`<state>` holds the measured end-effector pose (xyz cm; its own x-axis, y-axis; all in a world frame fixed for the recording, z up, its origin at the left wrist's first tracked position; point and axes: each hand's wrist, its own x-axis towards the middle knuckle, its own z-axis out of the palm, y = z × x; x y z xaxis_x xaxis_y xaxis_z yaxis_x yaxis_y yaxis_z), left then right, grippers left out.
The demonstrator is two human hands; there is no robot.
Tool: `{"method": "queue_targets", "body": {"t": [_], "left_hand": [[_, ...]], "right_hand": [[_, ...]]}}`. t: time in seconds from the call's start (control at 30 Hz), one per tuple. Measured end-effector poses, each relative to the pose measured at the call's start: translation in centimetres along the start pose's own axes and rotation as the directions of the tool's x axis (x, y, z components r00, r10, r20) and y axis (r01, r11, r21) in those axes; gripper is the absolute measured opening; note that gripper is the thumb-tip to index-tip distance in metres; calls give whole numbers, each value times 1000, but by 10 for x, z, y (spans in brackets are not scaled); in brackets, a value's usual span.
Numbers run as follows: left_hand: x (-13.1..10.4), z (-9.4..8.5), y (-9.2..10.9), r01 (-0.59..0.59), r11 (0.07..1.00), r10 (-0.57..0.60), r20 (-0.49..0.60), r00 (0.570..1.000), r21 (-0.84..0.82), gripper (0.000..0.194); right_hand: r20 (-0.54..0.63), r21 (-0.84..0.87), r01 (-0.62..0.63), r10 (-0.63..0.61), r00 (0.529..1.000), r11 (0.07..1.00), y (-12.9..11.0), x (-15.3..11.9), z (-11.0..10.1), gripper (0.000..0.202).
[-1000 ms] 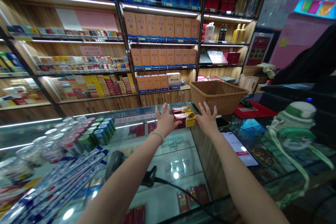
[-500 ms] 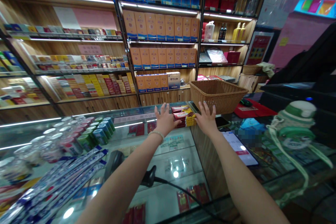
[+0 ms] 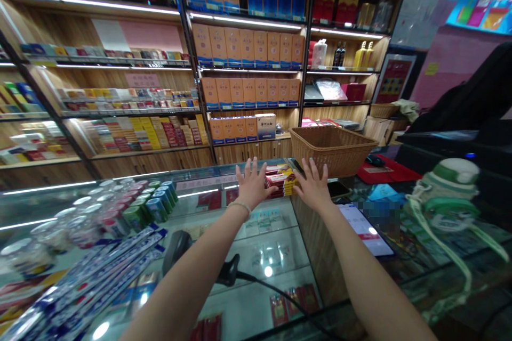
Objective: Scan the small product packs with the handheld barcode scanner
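Both arms reach forward over the glass counter (image 3: 268, 234). A small stack of red and yellow snack packs (image 3: 283, 181) lies flat near its far edge. My left hand (image 3: 253, 186) is at the stack's left side, fingers spread and thumb pointing toward the packs. On the other side my right hand (image 3: 314, 187) has its fingers spread too, the thumb side close to the yellow ends. Neither hand is wrapped around the stack; whether the thumbs touch it I cannot tell. Behind my right hand stands a brown wicker basket (image 3: 332, 144).
A black corded scanner (image 3: 176, 248) lies under my left forearm. Jars, small cans and long blue-white packets (image 3: 108, 272) fill the left. To the right are a phone (image 3: 366, 229), a green-and-white bottle (image 3: 452, 192) with a strap and a red mat (image 3: 386, 170). Stocked shelves line the back.
The view has tilted up slightly, so the scene sits a little lower. My hands stay on either side of the packs, with the left hand now covering more of the stack's left end.
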<state>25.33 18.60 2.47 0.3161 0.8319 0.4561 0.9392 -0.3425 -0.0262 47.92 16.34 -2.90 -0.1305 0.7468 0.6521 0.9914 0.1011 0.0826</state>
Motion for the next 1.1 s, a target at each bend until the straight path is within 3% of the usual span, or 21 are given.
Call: {"method": "queue_targets", "body": {"t": [0.43,0.83,1.1], "left_hand": [[-2,0,-7,-28,1000,28,7,1000,-6,90],[-24,-53,-47,-37,999,38,-75,996,9,86],[-51,-79,-83,-3,999,8,-111,994,45,80]], "right_hand": [[-10,-3,13,-13,1000,1000,-4,-3,1,69],[-129,13,99,-97,987,995,-30,5,-16,56],[-159,34,160,-153,975,986,-66,16,-43,53]]}}
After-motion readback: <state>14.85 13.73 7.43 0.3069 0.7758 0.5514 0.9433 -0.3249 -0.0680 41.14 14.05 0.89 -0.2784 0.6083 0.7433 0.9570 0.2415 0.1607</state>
